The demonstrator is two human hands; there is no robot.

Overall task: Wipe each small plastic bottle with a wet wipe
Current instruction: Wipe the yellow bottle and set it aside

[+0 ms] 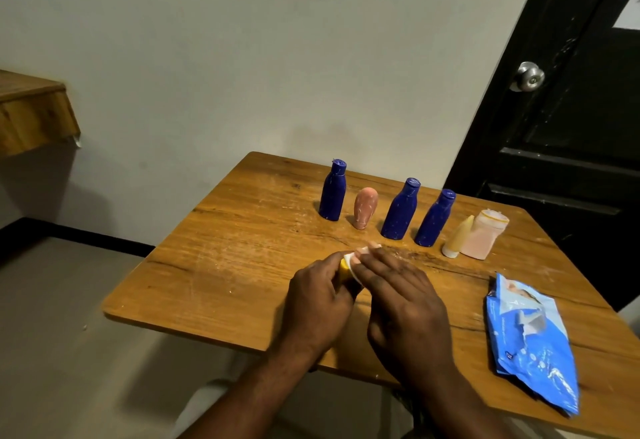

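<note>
While a yellow bottle (344, 271) is gripped in the left hand (318, 300) and a wipe (356, 263) is pinched onto it by the right hand (405, 303), six dusty bottles (400, 211) just beyond the hands seemingly remain to be wiped.

The left hand (316, 307) and right hand (406, 310) are bare, on unsleeved forearms (266, 383); pale fabric (204, 407) shows beneath them, garment unclear.
</note>
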